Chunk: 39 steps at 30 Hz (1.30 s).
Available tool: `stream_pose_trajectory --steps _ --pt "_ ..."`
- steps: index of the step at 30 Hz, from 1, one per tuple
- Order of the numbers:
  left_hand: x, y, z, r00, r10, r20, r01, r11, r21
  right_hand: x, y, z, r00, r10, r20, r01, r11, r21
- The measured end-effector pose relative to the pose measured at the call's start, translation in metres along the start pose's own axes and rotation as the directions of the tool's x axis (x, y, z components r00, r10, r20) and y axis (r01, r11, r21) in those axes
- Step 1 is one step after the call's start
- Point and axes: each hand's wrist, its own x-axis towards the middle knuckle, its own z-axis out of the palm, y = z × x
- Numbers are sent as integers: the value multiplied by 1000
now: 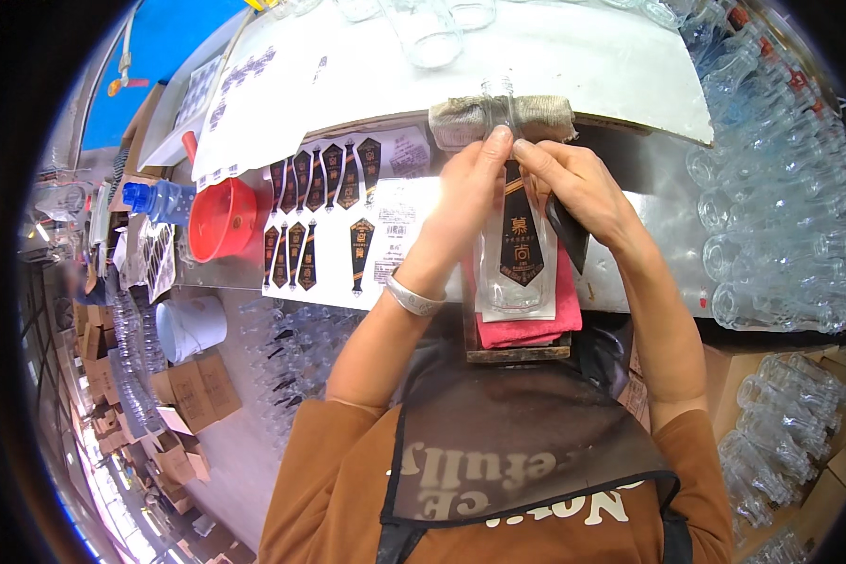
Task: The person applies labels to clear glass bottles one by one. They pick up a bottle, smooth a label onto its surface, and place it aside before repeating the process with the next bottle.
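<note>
Cluttered with packing work, the workbench stretched across my view, cardboard boxes heaped on the floor at far left. Next came a blue-capped bottle and a red funnel. Beside them lay sheets of labels: slim, black, pointed shapes with gold trim, set in two rows on white backing, with smaller white printed stickers alongside.

At centre, the clear glass bottle lay flat on a pink cloth, its neck propped on a rolled grey rag. My left hand had its fingers pressed together at the top of the black label, pinching it against the neck. My right hand pinched the same tip from the other side.

To do this well, I judged the label should be kept centred along the bottle's length and smoothed downward from the neck, so no bubbles or creases got trapped.

At right, rows of empty glass bottles lay stacked, with more below by a carton.
</note>
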Motion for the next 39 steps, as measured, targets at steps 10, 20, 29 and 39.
stream_pose_trajectory --steps 10,20,29,39 --pt "1 -20 -14 996 -81 42 88 977 -194 -22 15 -7 993 101 -68 -45 827 560" --pt "-51 -20 -12 983 98 155 -71 982 -173 -17 -37 -12 823 -503 -265 474 864 -167" --pt "-79 -27 -26 963 220 156 -251 943 219 -35 -48 -1 498 -867 13 737 415 -534" --pt "-91 -50 -31 828 500 255 -560 765 318 -55 -44 8 555 -832 -11 699 474 -536"
